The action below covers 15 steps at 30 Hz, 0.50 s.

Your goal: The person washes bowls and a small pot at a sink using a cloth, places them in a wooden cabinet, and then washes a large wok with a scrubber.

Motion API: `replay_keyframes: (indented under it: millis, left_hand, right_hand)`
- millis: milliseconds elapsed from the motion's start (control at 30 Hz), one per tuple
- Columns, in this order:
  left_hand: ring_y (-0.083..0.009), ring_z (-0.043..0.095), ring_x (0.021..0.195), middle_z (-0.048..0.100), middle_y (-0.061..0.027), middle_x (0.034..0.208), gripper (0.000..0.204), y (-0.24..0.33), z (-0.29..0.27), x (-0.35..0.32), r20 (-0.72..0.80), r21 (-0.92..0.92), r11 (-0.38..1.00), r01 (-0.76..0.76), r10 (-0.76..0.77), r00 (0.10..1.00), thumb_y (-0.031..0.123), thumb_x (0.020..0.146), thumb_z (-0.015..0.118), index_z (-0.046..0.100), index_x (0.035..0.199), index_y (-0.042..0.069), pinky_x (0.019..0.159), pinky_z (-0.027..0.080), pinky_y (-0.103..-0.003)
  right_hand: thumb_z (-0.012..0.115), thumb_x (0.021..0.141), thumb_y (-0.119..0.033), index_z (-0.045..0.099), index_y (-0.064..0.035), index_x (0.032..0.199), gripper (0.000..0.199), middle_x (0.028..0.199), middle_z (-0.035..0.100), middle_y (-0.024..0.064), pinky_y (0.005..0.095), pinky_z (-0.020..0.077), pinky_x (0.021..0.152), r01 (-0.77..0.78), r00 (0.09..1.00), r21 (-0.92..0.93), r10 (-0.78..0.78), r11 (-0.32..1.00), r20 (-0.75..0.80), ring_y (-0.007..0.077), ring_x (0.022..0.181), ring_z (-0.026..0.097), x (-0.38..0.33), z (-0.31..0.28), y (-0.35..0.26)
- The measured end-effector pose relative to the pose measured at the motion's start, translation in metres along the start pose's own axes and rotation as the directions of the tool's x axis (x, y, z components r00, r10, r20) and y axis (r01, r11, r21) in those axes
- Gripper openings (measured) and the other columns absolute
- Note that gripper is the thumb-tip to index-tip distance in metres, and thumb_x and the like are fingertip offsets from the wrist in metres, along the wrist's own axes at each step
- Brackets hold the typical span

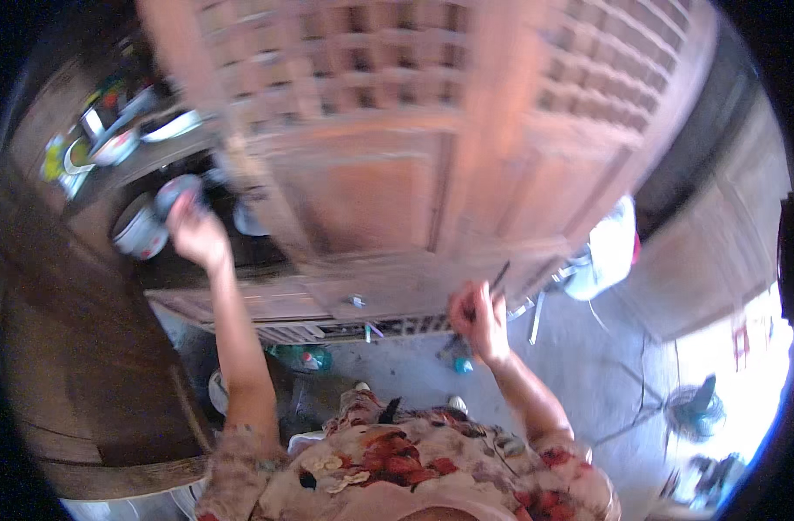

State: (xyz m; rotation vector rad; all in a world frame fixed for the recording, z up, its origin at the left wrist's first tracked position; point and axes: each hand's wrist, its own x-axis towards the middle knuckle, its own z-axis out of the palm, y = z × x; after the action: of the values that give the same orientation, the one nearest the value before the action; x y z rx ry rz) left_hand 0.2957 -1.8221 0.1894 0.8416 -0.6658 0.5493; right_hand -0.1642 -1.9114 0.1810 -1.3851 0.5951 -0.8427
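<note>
My left hand [197, 233] reaches into the open left side of a wooden cabinet [362, 204]. Its fingers close on a small round greyish object [178, 193], too blurred for its kind to be told. Just left of it stands a white pot [141, 230] with a coloured pattern. In front of the cabinet's lower part, my right hand [479, 317] is closed around a thin dark stick-like thing [501, 276], whose tip points up and to the right. The rest of that stick is hidden in the fist.
On the shelf above are a patterned bowl [116, 148] and a white dish [173, 127]. The latticed cabinet door [492, 174] rises ahead. A white plastic bag or container [607, 252] is on the right. Green bottles [310, 357] lie below, and a fan [699, 410] stands at far right.
</note>
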Motion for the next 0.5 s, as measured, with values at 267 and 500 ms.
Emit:
replay_keyframes:
  millis: [267, 500]
  left_hand:
    - [-0.0224, 0.056, 0.106, 0.059, -0.0135, 0.112, 0.053, 0.252, 0.064, -0.321, 0.567, 0.184, 0.460, 0.869, -0.771, 0.288, 0.047, 0.098, 0.036, 0.051, 0.120, 0.001, 0.086, 0.046, -0.035]
    - [-0.0057, 0.038, 0.047, 0.044, 0.0035, 0.055, 0.047, 0.331, 0.154, -0.369, 0.667, 0.520, 0.410, 0.749, -0.743, -0.055, 0.040, 0.100, 0.038, 0.054, 0.072, 0.006, 0.045, 0.029, -0.022]
  right_hand:
    - [0.036, 0.095, -0.056, 0.031, -0.0107, 0.056, 0.060, 0.047, 0.024, -0.0008, 0.0268, 0.0168, 0.037, -0.040, 0.992, 0.697, -0.057, 0.716, 0.116, 0.0111, 0.039, 0.021, -0.020, -0.068, -0.045]
    - [0.038, 0.094, -0.057, 0.026, -0.0137, 0.059, 0.057, 0.049, 0.024, -0.0014, 0.0265, 0.0167, 0.035, -0.151, 0.985, 0.745, 0.036, 0.650, 0.169, 0.0101, 0.038, 0.022, -0.043, -0.147, -0.076]
